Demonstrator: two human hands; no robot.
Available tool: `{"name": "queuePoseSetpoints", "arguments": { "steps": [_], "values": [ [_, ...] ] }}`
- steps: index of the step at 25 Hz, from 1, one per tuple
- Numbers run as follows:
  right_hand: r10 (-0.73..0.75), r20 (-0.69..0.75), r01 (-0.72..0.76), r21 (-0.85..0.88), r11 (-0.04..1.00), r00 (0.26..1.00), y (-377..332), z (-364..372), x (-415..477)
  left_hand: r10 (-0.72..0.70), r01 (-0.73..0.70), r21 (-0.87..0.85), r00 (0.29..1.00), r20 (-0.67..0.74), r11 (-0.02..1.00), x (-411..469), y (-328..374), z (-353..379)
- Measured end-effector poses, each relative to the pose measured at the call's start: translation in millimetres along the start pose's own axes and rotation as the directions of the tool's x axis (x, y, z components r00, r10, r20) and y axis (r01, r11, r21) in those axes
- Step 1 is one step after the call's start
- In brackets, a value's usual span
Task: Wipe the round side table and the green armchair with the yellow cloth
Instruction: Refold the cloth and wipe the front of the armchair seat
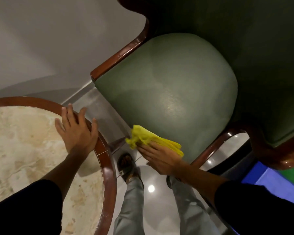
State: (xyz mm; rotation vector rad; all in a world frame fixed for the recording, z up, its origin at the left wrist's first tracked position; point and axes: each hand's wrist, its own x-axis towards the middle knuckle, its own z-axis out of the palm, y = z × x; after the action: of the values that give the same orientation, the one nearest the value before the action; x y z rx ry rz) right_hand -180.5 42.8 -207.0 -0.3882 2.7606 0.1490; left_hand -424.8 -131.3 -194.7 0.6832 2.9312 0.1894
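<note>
Right hand (pixel 157 157): flat, fingers together and extended, palm pressing down on the yellow cloth (pixel 151 139); not clenched around it, the cloth pinned under the fingers rather than gripped in a fist.

Yellow cloth: crumpled, bunched, lying on the near front edge of the armchair seat, part of it sticking out beyond the fingertips toward the left.

Left hand (pixel 77 128): open, fingers spread apart, holding nothing; palm resting on the rim of the side table (pixel 107 160), fingertips reaching over the far edge.

Green armchair (pixel 168 92): padded seat with a dull sheen, rounded corners; dark green backrest rising at upper right; glossy reddish-brown wooden arms curving along both sides of the seat.

Side table: round, pale beige marbled top inside a glossy reddish-brown wooden rim; stands just beside the armchair's left arm, a narrow strip of floor between them.

Floor (pixel 153 200): pale glossy tiles with a bright spot of reflected light.

Person: black sleeves, light grey trousers, a dark sandal (pixel 126 165) on the left foot between table and chair. A small pale mark shows on the sandal strap; not readable.

Blue and green surface (pixel 278 182): at lower right edge, behind the chair arm; identity cannot be told.
</note>
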Motion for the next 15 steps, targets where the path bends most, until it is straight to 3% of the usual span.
{"name": "queuePoseSetpoints", "arguments": {
  "steps": [2,3,4,5,6,7,8,9,10,11,12,13,14,15],
  "values": [
    [0.131,-0.109,-0.122,0.089,0.989,0.985,22.9,18.1,-40.6,-0.009,0.009,-0.001,1.0,0.011,1.0,0.1,2.3,-2.7],
    [0.307,-0.126,-0.29,0.137,0.947,0.943,44.5,24.2,-50.4,-0.011,0.011,-0.003,1.0,0.017,1.0,0.1,3.0,-3.8],
    [0.557,-0.107,-0.525,0.228,0.82,0.823,69.3,27.7,-57.8,-0.006,0.006,-0.004,1.0,0.03,1.0,0.0,4.5,-5.0],
    [0.792,-0.037,-0.73,0.363,0.579,0.61,90.5,26.7,-65.2,0.001,-0.001,-0.001,0.999,0.045,1.0,-1.1,5.5,-5.9],
    [0.932,0.048,-0.827,0.478,0.295,0.36,101.9,25.0,-67.2,0.002,-0.002,0.0,0.999,0.054,1.0,-1.9,6.3,-6.9],
    [0.979,0.14,-0.843,0.535,0.052,0.149,100.1,21.7,-61.4,-0.005,0.005,-0.003,0.998,0.062,1.0,-2.8,7.6,-7.9],
    [0.981,0.19,-0.835,0.545,-0.072,0.039,85.5,16.9,-50.4,-0.019,0.02,-0.012,0.997,0.078,1.0,-4.1,9.7,-9.6],
    [0.983,0.176,-0.845,0.532,-0.053,0.05,63.1,11.6,-36.7,-0.037,0.04,-0.028,0.995,0.095,0.999,-4.3,14.1,-11.7],
    [0.973,0.124,-0.852,0.514,0.104,0.194,35.8,5.8,-24.3,-0.053,0.058,-0.043,0.993,0.108,0.997,-4.8,20.8,-14.5],
    [0.898,0.04,-0.795,0.484,0.365,0.437,10.9,-0.7,-16.6,-0.048,0.054,-0.046,0.993,0.112,0.997,-5.8,29.2,-17.0],
    [0.731,-0.053,-0.644,0.431,0.631,0.681,-4.3,-3.3,-14.6,-0.002,0.006,-0.035,0.994,0.111,0.999,-8.3,40.8,-18.9],
    [0.539,-0.134,-0.462,0.372,0.805,0.831,-5.5,-4.4,-18.3,0.085,-0.081,-0.037,0.989,0.12,0.996,-12.4,54.3,-20.3],
    [0.439,-0.193,-0.358,0.346,0.867,0.877,0.4,-6.5,-26.6,0.19,-0.18,-0.077,0.971,0.148,0.981,-16.6,70.1,-22.8],
    [0.461,-0.213,-0.364,0.373,0.853,0.861,4.3,-10.3,-37.0,0.291,-0.265,-0.15,0.938,0.19,0.952,-20.3,87.6,-26.2]
  ]
}}
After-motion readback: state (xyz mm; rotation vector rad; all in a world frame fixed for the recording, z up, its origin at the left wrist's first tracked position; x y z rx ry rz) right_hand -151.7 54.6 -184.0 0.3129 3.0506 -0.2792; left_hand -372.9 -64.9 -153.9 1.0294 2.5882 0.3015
